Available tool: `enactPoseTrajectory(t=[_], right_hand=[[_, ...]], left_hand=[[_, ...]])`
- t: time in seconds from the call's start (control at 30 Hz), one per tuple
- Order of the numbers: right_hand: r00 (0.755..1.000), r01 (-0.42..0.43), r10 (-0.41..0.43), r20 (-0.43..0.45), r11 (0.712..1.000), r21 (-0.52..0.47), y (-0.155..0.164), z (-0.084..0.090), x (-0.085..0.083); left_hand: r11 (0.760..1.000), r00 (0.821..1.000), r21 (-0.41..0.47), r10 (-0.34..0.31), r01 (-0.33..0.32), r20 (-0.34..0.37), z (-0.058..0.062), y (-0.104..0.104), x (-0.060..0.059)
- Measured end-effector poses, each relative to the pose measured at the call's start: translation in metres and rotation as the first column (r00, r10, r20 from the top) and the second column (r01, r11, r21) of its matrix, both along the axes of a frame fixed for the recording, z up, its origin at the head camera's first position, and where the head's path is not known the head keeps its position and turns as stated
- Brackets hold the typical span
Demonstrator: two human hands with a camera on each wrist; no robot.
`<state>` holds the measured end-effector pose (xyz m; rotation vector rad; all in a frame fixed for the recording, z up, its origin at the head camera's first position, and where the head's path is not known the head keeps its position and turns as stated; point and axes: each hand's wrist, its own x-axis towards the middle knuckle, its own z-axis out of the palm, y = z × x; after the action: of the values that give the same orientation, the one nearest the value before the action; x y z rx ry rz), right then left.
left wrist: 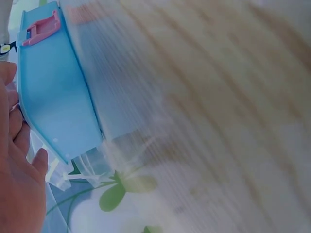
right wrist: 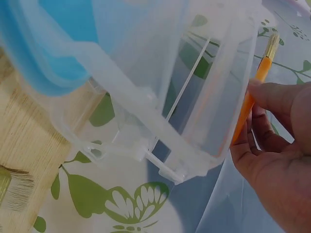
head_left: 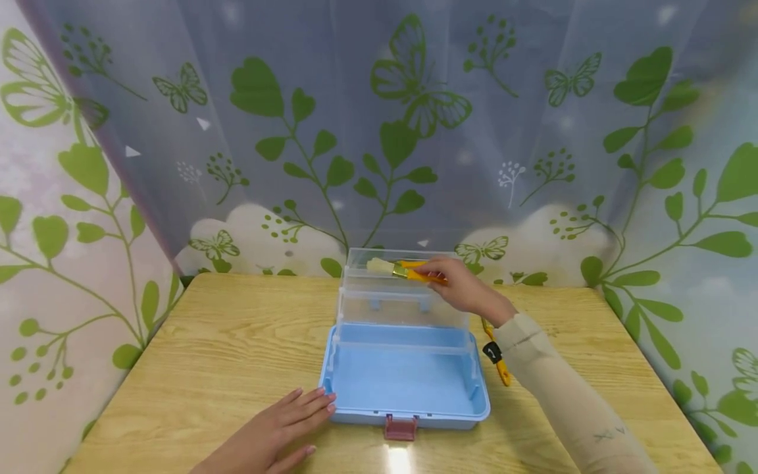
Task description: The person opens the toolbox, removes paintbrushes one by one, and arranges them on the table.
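A light blue storage box (head_left: 403, 385) stands open on the table, its clear fold-out trays (head_left: 355, 309) raised at the back. My right hand (head_left: 464, 283) pinches a paintbrush (head_left: 400, 270) by its orange handle over the top clear tray. Its pale bristles point left. In the right wrist view the handle (right wrist: 249, 104) lies along the tray's edge. A second orange strip shows beside it in the head view; whether it is a reflection, I cannot tell. My left hand (head_left: 290, 421) touches the box's front left corner with fingers extended.
Right of the box, an orange-handled tool (head_left: 503, 372) lies on the wooden table (head_left: 237, 342), partly covered by my right sleeve. Brush bristles (right wrist: 19, 191) show there in the right wrist view. A pink latch (head_left: 401, 428) hangs at the box's front. Patterned curtains (head_left: 331, 118) surround the table.
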<state>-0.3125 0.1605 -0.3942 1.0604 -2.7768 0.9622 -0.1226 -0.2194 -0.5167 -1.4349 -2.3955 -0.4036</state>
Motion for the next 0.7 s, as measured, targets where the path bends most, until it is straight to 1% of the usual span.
enactPoseTrajectory(t=[0.2, 0.33, 0.43, 0.53, 0.7], right_hand=[[0.999, 0.025, -0.027, -0.03, 0.999, -0.048, 0.008, -0.003, 0.005], [0.997, 0.063, -0.066, -0.037, 0.995, -0.08, 0.015, -0.005, 0.01], [0.995, 0.094, -0.098, -0.032, 0.989, -0.113, 0.022, -0.007, 0.015], [0.992, 0.113, -0.119, -0.035, 0.982, -0.148, 0.028, -0.011, 0.02], [0.986, 0.147, -0.16, -0.054, 0.97, -0.193, 0.04, -0.019, 0.027]], left_hand=[[0.999, 0.999, -0.039, 0.01, -0.012, -0.038, 0.002, 0.0, 0.002], [0.998, 0.998, -0.064, 0.024, -0.028, -0.065, 0.003, 0.0, 0.004], [0.997, 0.998, -0.07, 0.039, -0.042, -0.04, 0.002, 0.0, 0.005], [0.997, 0.999, -0.062, 0.039, -0.041, -0.028, 0.002, 0.0, 0.005], [0.998, 0.999, -0.049, 0.029, -0.03, -0.032, -0.001, 0.0, 0.003]])
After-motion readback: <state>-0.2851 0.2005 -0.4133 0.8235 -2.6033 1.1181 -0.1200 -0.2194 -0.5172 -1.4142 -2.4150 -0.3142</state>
